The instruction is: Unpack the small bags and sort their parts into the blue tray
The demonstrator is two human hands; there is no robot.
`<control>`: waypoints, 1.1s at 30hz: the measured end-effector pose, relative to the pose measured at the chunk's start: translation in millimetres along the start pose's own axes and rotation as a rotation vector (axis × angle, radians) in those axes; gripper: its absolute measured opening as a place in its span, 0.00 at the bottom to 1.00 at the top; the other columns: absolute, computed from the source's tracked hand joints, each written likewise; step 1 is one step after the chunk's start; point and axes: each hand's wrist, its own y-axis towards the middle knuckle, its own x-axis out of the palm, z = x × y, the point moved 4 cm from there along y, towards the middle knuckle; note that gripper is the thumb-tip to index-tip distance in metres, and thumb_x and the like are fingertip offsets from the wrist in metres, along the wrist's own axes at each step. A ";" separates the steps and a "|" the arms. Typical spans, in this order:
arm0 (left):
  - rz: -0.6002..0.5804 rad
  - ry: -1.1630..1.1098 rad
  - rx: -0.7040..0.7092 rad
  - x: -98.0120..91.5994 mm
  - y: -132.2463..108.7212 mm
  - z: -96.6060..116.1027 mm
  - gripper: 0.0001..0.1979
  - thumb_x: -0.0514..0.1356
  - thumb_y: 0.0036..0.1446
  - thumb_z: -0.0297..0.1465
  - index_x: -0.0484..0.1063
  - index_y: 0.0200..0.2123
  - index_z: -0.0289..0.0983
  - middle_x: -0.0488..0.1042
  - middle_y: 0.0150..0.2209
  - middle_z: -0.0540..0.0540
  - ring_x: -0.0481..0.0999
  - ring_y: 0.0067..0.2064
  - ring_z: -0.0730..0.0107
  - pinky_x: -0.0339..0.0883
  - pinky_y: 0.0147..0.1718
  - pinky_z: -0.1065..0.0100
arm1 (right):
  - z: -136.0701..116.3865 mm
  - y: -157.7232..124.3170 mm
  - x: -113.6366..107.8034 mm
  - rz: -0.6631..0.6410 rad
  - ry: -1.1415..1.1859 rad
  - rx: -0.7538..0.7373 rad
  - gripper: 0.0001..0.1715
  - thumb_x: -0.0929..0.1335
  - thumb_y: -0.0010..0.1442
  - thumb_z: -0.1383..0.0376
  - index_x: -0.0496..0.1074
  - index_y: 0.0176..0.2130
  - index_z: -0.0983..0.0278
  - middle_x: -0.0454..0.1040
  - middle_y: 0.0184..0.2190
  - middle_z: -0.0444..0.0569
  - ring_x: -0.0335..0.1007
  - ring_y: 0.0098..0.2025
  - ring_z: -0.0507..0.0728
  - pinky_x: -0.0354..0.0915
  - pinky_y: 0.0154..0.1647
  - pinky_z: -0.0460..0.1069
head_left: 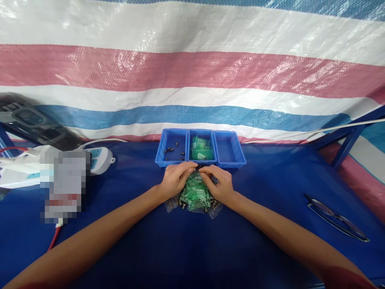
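Note:
My left hand [177, 177] and my right hand [219, 182] meet just in front of the middle bin, fingertips pinched close together. Something small and dark shows between them, too small to make out. Beneath lies a pile of small green plastic bags [196, 193] with screws and clear bags around its edges. The left blue bin [160, 154] has several loose screws [170, 149] in it. Green bags [202, 154] lie in the middle blue bin [189, 146]. Nothing shows inside the right blue bin [230, 148].
Glasses [337, 220] rest at the right on the blue table [270, 184]. At the left are a white power strip [102, 160], a blurred-out box [66, 180] and a dark bagged object [33, 120]. A striped tarp [192, 68] hangs behind the bins.

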 end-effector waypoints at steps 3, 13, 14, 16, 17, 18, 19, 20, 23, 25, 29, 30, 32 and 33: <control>-0.013 -0.004 -0.009 0.1 0.5 0.4 0.08 0.53 0.61 0.25 0.68 0.43 0.35 0.77 0.35 0.46 0.77 0.36 0.73 0.70 0.34 0.75 | 0.4 0.1 0.1 -0.009 -0.005 0.002 0.08 0.63 0.60 0.68 0.71 0.39 0.63 0.69 0.24 0.45 0.64 0.24 0.51 0.63 0.27 0.47; -0.030 -0.061 -0.032 1.0 0.5 -0.4 0.10 0.54 0.59 0.24 0.66 0.45 0.36 0.74 0.34 0.45 0.74 0.34 0.72 0.68 0.31 0.73 | 0.8 -0.8 0.4 -0.009 -0.009 0.005 0.08 0.63 0.60 0.68 0.71 0.39 0.64 0.69 0.24 0.45 0.64 0.24 0.51 0.63 0.27 0.47; -0.032 -0.065 -0.034 1.1 0.6 -0.2 0.10 0.55 0.59 0.24 0.66 0.45 0.36 0.74 0.35 0.45 0.74 0.35 0.72 0.68 0.31 0.72 | 0.9 -0.8 0.5 -0.008 -0.008 0.004 0.08 0.63 0.60 0.68 0.71 0.39 0.64 0.69 0.24 0.45 0.64 0.24 0.51 0.63 0.27 0.46; -0.036 -0.068 -0.041 1.4 0.8 0.1 0.10 0.55 0.59 0.24 0.66 0.45 0.36 0.74 0.35 0.45 0.74 0.34 0.72 0.68 0.31 0.73 | 1.0 -0.6 0.7 -0.012 -0.002 0.003 0.08 0.63 0.60 0.68 0.71 0.39 0.64 0.69 0.24 0.45 0.64 0.24 0.51 0.63 0.27 0.46; -0.037 -0.068 -0.045 1.5 0.8 0.3 0.10 0.55 0.59 0.25 0.66 0.45 0.36 0.74 0.35 0.45 0.74 0.34 0.72 0.68 0.31 0.73 | 1.0 -0.4 0.7 -0.012 0.001 0.001 0.08 0.63 0.60 0.68 0.71 0.39 0.64 0.69 0.24 0.45 0.64 0.24 0.51 0.63 0.27 0.46; -0.037 -0.067 -0.047 1.6 0.7 0.5 0.10 0.55 0.59 0.25 0.66 0.45 0.36 0.74 0.35 0.45 0.74 0.34 0.72 0.68 0.30 0.73 | 1.0 -0.2 0.7 -0.013 0.003 0.001 0.08 0.63 0.60 0.68 0.71 0.39 0.64 0.69 0.24 0.45 0.64 0.25 0.51 0.63 0.27 0.47; -0.038 -0.064 -0.050 1.7 0.7 0.6 0.09 0.55 0.59 0.25 0.66 0.45 0.36 0.74 0.35 0.45 0.74 0.34 0.72 0.68 0.30 0.73 | 1.0 -0.1 0.6 -0.015 0.004 0.003 0.08 0.63 0.60 0.68 0.71 0.38 0.64 0.69 0.24 0.46 0.65 0.25 0.51 0.63 0.27 0.47; -0.040 -0.062 -0.051 1.8 0.7 0.7 0.09 0.55 0.59 0.25 0.66 0.45 0.36 0.74 0.35 0.45 0.74 0.34 0.72 0.68 0.30 0.73 | 1.0 0.0 0.6 -0.016 0.003 0.003 0.08 0.63 0.60 0.68 0.71 0.38 0.64 0.69 0.24 0.46 0.65 0.25 0.51 0.63 0.28 0.47; -0.047 -0.066 -0.049 2.2 0.6 0.5 0.10 0.55 0.59 0.25 0.66 0.45 0.35 0.74 0.35 0.45 0.74 0.34 0.72 0.67 0.30 0.73 | 1.0 -0.1 0.6 -0.017 -0.004 0.007 0.08 0.63 0.61 0.67 0.71 0.38 0.63 0.70 0.24 0.46 0.65 0.25 0.52 0.64 0.28 0.47; -0.051 -0.070 -0.046 2.5 0.7 0.2 0.10 0.56 0.59 0.24 0.66 0.45 0.35 0.74 0.35 0.45 0.74 0.33 0.73 0.67 0.29 0.74 | 1.1 -0.4 0.6 -0.015 -0.008 0.008 0.09 0.62 0.61 0.67 0.71 0.38 0.63 0.69 0.24 0.46 0.65 0.25 0.51 0.64 0.27 0.47; -0.039 -0.069 -0.025 2.9 0.5 -0.1 0.11 0.57 0.58 0.23 0.66 0.45 0.35 0.74 0.34 0.46 0.73 0.31 0.74 0.66 0.27 0.75 | 1.2 -0.8 0.9 -0.014 -0.006 0.003 0.08 0.63 0.61 0.68 0.71 0.39 0.64 0.69 0.24 0.45 0.64 0.24 0.51 0.63 0.27 0.47; -0.038 -0.070 -0.024 3.2 0.2 -0.3 0.11 0.57 0.58 0.23 0.66 0.45 0.35 0.74 0.34 0.46 0.73 0.31 0.74 0.66 0.28 0.75 | 1.1 -0.7 0.9 -0.014 -0.005 0.000 0.08 0.63 0.60 0.68 0.71 0.39 0.64 0.69 0.24 0.45 0.64 0.24 0.51 0.63 0.27 0.47; -0.041 -0.069 -0.031 3.8 -0.4 -1.0 0.11 0.57 0.58 0.24 0.66 0.45 0.35 0.75 0.35 0.46 0.74 0.32 0.74 0.67 0.29 0.74 | 0.9 -0.5 1.0 -0.015 -0.004 -0.003 0.08 0.63 0.60 0.68 0.71 0.38 0.64 0.69 0.24 0.46 0.64 0.25 0.51 0.63 0.27 0.47; -0.043 -0.065 -0.036 4.0 -0.7 -1.3 0.11 0.57 0.58 0.24 0.66 0.45 0.35 0.75 0.35 0.46 0.75 0.33 0.73 0.68 0.30 0.74 | 0.9 -0.3 0.9 -0.015 -0.004 -0.004 0.08 0.63 0.61 0.68 0.71 0.38 0.64 0.69 0.24 0.46 0.65 0.25 0.51 0.63 0.27 0.47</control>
